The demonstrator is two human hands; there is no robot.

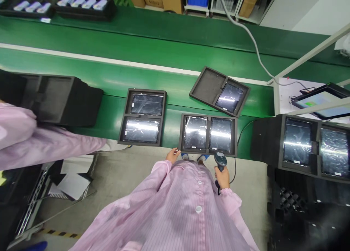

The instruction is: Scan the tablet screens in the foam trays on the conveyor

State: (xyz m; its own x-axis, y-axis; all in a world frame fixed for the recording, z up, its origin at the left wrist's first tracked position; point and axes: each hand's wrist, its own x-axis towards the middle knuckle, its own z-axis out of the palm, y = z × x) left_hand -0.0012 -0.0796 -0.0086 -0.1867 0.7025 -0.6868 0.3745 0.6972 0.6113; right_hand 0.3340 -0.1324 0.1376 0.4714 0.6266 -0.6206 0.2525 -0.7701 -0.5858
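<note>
- Head view: your right hand (223,177) is clenched round the grip of a handheld scanner (220,159). Its head points away from you, just over the near rim of the front tray (208,134).
- Your left hand (172,155) is at that tray's near left corner, and the fingers (175,151) touch the edge. Whether they grip it or only rest there cannot be told.
- The front tray lies straight ahead of you at the near edge of the green conveyor belt (109,58), between your two hands. It is a dark foam tray with two compartments side by side, and each holds a glossy screen: the left screen (195,132) and the right screen (220,134).
- The second tray (144,113), to the left and apart from the front one, holds two screens, one behind the other.
- The tilted tray (207,84), farther back on the belt, has its left compartment bare and one screen (229,97) in its right one.
- The black stack (264,140) at your right carries a top tray with two more screens.
- A lit tablet (318,99) sits beyond that stack.
- A co-worker's pink sleeve (41,145) reaches in from the left.
</note>
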